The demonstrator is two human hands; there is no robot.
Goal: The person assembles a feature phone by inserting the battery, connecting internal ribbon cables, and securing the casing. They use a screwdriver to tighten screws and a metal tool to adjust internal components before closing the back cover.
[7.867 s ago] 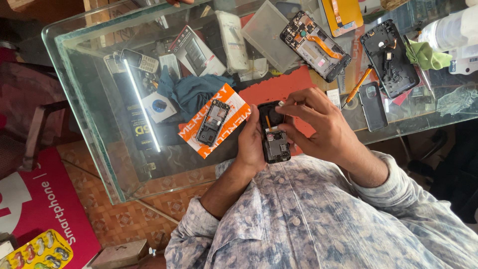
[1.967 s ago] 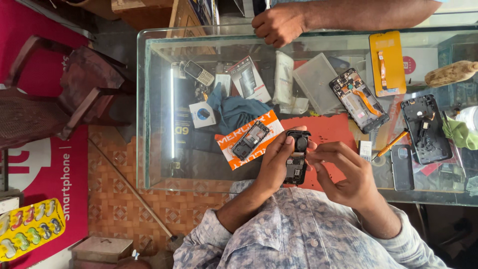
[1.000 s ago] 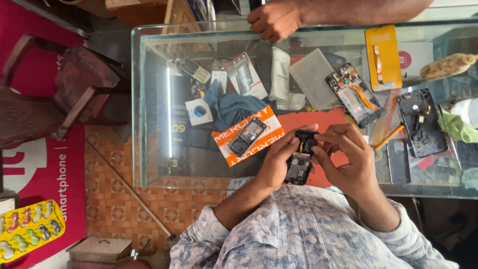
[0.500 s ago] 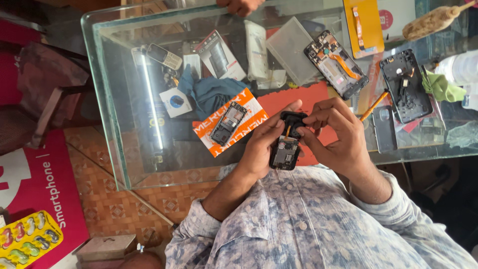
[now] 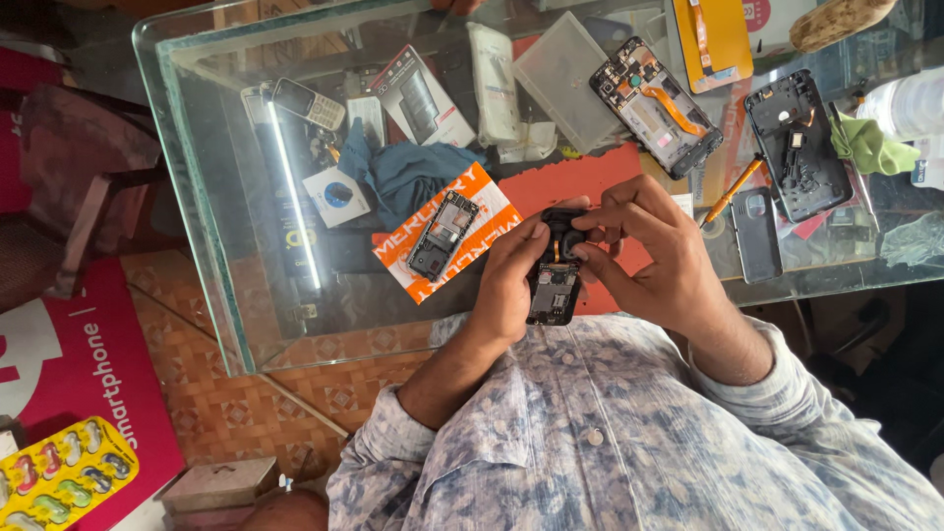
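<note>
My left hand grips a small black phone with its back off and its board showing, held just above the near edge of the glass table. My right hand is closed over the phone's upper end, thumb and fingers pinching a dark part there. What the fingertips hold is hidden. A red mat lies under both hands. Left of them, a small bare phone board rests on an orange and white packet.
On the glass lie an opened smartphone with an orange ribbon cable, a black phone frame, a yellow-handled screwdriver, a dark phone cover, a blue cloth, a green cloth and a keypad phone.
Both hands stay on the opened phone, the right fingers working at its top end. The view has swung, and the other person's hand at the far table edge has slipped nearly out of sight.
</note>
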